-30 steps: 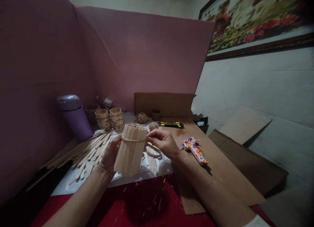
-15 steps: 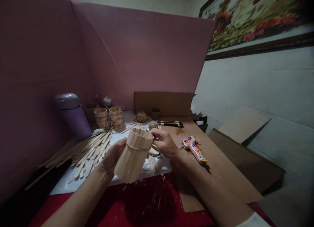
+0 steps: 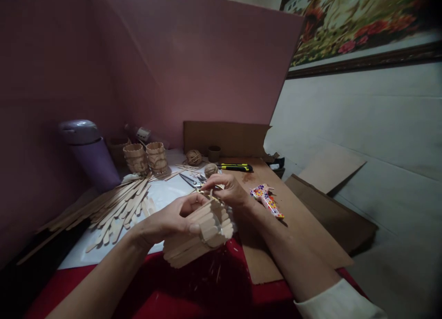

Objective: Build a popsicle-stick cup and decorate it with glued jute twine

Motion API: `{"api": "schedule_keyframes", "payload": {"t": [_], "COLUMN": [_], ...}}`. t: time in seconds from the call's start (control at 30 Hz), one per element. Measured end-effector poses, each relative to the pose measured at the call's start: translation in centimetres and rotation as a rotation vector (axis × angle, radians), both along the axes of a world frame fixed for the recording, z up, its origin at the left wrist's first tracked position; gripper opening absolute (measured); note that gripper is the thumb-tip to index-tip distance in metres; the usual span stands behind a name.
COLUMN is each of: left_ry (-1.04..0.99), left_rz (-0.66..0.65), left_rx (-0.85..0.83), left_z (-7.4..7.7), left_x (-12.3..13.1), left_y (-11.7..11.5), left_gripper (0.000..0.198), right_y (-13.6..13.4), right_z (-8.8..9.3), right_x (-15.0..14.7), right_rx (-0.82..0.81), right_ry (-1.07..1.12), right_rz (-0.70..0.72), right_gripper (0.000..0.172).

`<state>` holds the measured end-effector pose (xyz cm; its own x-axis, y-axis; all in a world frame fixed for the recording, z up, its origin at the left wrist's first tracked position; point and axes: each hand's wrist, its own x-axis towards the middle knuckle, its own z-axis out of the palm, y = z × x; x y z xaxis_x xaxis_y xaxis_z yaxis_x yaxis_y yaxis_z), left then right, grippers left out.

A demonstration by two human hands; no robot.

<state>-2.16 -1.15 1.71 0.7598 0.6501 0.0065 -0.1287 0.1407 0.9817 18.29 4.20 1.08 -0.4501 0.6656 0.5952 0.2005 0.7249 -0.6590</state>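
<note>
A cup made of craft sticks [image 3: 193,243], with a band of twine around it, lies tilted in my left hand [image 3: 176,220], its scalloped rim turned to the right. My left fingers are closed around its side. Just above the rim is my right hand [image 3: 226,190], fingers pinched together; a small pale strip shows by the fingertips, too small to name. Behind the hands lie scissors [image 3: 190,181], partly hidden. A small ball of twine [image 3: 211,170] rests just beyond the right hand.
Loose craft sticks [image 3: 120,208] fan out at left. Two craft-stick cups [image 3: 135,159] stand near a purple flask [image 3: 91,160]. A yellow-black utility knife [image 3: 236,167] and a flowered glue gun [image 3: 267,201] lie on cardboard [image 3: 293,245]. A larger twine ball [image 3: 194,157] sits behind.
The cup has tipped over from nearly upright, its rim swinging right and down. My left hand has moved onto its upper side, my right hand has shifted off the rim, and the scissors have come into view.
</note>
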Motion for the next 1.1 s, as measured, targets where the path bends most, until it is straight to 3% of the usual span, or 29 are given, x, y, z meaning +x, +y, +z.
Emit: {"api": "schedule_keyframes", "payload": {"t": [0.23,0.47,0.6,0.7,0.77,0.87,0.97,1.1], "left_ry": [0.201,0.295,0.357,0.375,0.332,0.26,0.214,0.175], "left_rz": [-0.039,-0.037,0.186,0.427,0.571,0.741,0.807,0.902], "left_rx": [0.191,0.346,0.506,0.631,0.749,0.87,0.868,0.887], "left_z": [0.7,1.4,1.7,1.5,1.3,1.1,1.0,0.9], "left_x": [0.9,1.1,1.3,1.6,1.8,2.1,2.3,2.2], "left_y": [-0.9,-1.6,-1.9,-2.1,-2.1,-2.0,-1.9,-1.9], "left_gripper": [0.058,0.051,0.052,0.049,0.042,0.039,0.044,0.042], "right_y": [-0.9,-3.0,-4.4,-5.6,-6.2,-6.7,-6.9,-7.3], "right_z": [1.6,3.5,4.9,5.7,5.8,5.3,4.7,4.4], "right_x": [0.2,-0.9,-0.5,0.0,-0.1,-0.9,-1.7,-2.3], "right_rx": [0.314,0.342,0.166,0.147,0.255,0.481,0.637,0.791], "right_ry": [-0.203,-0.247,-0.084,-0.046,-0.121,-0.215,-0.205,-0.192], "right_rz": [-0.106,-0.07,-0.121,-0.046,-0.026,-0.133,-0.23,-0.284], "right_gripper": [0.01,0.02,0.031,0.031,0.034,0.032,0.02,0.02]}}
